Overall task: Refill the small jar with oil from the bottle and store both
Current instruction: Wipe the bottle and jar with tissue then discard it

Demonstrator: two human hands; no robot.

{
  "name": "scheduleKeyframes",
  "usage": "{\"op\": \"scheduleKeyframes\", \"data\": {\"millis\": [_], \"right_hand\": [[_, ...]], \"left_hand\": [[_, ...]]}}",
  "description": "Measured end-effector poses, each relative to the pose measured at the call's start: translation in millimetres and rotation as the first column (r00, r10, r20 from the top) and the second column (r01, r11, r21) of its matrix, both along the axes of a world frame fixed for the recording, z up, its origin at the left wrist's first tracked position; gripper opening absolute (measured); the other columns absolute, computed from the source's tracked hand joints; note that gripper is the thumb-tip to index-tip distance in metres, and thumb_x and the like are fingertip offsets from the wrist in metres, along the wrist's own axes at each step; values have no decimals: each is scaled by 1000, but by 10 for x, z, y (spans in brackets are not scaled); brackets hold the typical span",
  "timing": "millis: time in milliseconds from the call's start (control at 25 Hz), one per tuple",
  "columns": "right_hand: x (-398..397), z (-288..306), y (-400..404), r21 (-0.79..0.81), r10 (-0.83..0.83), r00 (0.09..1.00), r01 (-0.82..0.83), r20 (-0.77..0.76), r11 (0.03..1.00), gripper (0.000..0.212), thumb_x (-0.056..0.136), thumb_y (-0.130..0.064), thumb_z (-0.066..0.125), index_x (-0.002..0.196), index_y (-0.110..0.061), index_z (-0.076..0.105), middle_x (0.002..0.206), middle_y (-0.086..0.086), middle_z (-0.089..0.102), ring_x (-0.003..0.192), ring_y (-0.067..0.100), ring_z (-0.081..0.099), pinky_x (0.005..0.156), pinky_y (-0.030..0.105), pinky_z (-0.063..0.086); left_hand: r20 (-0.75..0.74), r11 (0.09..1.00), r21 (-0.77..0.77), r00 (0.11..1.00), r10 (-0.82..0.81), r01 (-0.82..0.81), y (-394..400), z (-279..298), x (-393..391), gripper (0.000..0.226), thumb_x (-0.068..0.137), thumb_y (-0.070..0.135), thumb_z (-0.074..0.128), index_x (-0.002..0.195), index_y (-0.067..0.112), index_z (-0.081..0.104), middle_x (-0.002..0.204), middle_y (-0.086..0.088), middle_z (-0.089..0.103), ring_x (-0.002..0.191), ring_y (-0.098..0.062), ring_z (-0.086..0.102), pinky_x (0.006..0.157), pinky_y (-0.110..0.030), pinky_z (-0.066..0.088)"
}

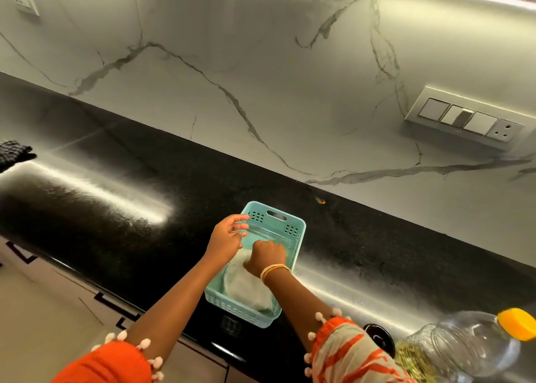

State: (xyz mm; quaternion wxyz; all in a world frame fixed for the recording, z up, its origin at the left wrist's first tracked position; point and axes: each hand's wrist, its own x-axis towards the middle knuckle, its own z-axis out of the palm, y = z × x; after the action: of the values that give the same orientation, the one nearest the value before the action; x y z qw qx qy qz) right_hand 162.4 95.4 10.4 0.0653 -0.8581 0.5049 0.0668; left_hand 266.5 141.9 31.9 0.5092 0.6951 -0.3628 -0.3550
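Storing step, I judge: right hand (268,256) fisted on white cloth (249,287) in the teal basket (293,226); left hand (227,237) spread at its rim. Next: fetch the oil bottle (475,342) at four o'clock.

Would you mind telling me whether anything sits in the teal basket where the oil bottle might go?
Yes: a white cloth fills the teal basket's near half, with the right hand on it. The bottle lies outside, on the counter.

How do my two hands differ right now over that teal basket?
The left hand is spread open at the teal basket rim, holding nothing I can see. The right hand is fisted inside the basket, pressing a white cloth, and wears bangles. Both are at the same basket.
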Motion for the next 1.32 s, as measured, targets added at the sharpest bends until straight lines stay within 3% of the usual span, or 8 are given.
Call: {"op": "scheduleKeyframes", "data": {"millis": [240, 400, 520, 720, 920, 1000, 1080, 1320], "right_hand": [[4, 80, -91, 273, -303, 908, 225, 289, 935, 23, 79, -23, 69, 96, -8, 68, 92, 9, 71, 84, 27, 67, 75, 33, 54], [-48, 114, -103, 330, -357, 834, 225, 422, 917, 3, 77, -12, 58, 76, -10, 61, 69, 3, 61, 61, 17, 56, 60, 27, 50], [-31, 127, -69, 317, -325, 852, 201, 410, 927, 6, 81, -17, 61, 86, -12, 61, 78, 4, 64, 68, 20, 57, 65, 29, 49], [25, 69, -12, 217, -202, 963, 162, 178, 963, 37, 83, -28, 69, 111, -6, 59, 110, 13, 65, 100, 30, 62, 81, 36, 49], [-3, 100, -64, 348, -349, 881, 234, 320, 908, 23, 78, -18, 66, 96, -4, 65, 92, 12, 69, 81, 26, 65, 68, 30, 53], [-76, 173, -74, 502, -453, 767, 201, 453, 841, 14, 75, -15, 67, 80, -2, 68, 78, 11, 67, 65, 20, 62, 67, 31, 55], [-160, 326, -33, 697, -619, 547, 87, 563, 711, 7, 73, -13, 67, 73, -7, 64, 77, 8, 64, 65, 15, 57, 66, 30, 50], [-387, 469, 42, 757, -756, 57, -112, 652, 644, 16, 80, -15, 59, 96, -14, 63, 108, 12, 69, 101, 26, 64, 95, 45, 50]], "left_hand": [[29, 1000, 0, 999, -16, 16, 28, 13, 15, 38, 92, -5, 49, 120, 19, 60, 114, -4, 64, 103, -16, 63, 78, -27, 56], [57, 1000, -8, 998, -14, 15, 18, 7, -40, 37, 92, -5, 50, 119, 17, 61, 114, -4, 63, 106, -16, 61, 91, -35, 55], [70, 1000, -9, 997, -8, 9, 24, 4, -53, 38, 92, -6, 48, 120, 17, 61, 113, -3, 63, 107, -17, 61, 93, -36, 55], [89, 1000, 9, 996, -27, 27, 59, 47, -33, 42, 90, -8, 45, 119, 18, 61, 114, -2, 63, 107, -15, 61, 94, -36, 54], [106, 998, 30, 993, -59, 56, 115, 50, 41, 41, 89, -7, 51, 119, 18, 62, 115, -3, 64, 109, -15, 61, 94, -36, 54], [142, 995, 67, 986, -85, 76, 112, 40, 15, 39, 89, -3, 55, 120, 18, 63, 117, -3, 64, 112, -17, 61, 97, -35, 52], [162, 983, 136, 977, -141, 120, 93, 45, -30, 37, 88, 5, 60, 123, 18, 62, 122, -3, 62, 114, -18, 59, 97, -34, 50], [-119, 983, 150, 989, -86, 104, 47, 185, -223, 15, 95, 19, 52, 105, 18, 63, 114, -9, 65, 102, -24, 63, 89, -42, 55]]}}
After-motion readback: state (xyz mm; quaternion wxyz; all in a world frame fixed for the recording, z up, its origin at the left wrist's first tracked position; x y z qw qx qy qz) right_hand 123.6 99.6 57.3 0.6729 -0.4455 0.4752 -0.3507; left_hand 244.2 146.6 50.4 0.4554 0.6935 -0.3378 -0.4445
